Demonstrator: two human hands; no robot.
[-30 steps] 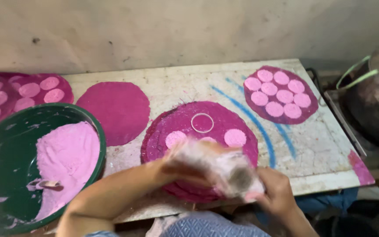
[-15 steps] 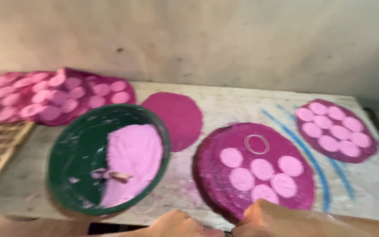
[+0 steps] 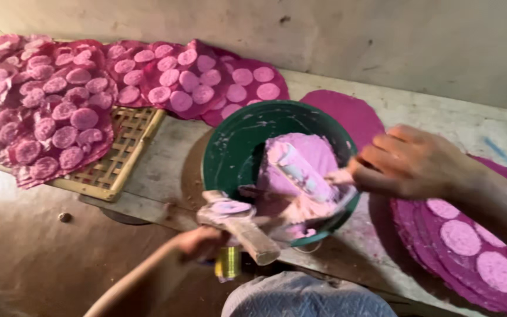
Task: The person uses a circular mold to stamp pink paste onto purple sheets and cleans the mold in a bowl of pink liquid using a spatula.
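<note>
The right hand hovers over the right rim of a green bowl, fingers bent and pinched on the end of a plastic bag smeared with pink paste; the bag lies slanted inside the bowl, on top of the pink paste that fills its right half. The left hand sits low, just below the bowl's near rim, closed around a wooden stick whose upper end carries a dab of the same paste and rests against the rim. How tightly those fingers close I cannot tell, as the hand is partly hidden. A small gold cylinder shows just beside the left hand.

The bowl stands on a pale table. Left of it lies a woven bamboo tray, and over the tray and along the back wall spread magenta sheets dotted with pink discs. Behind the bowl lies a bare magenta round. At the right, under the right forearm, a stack of rounds bears more pale pink discs
</note>
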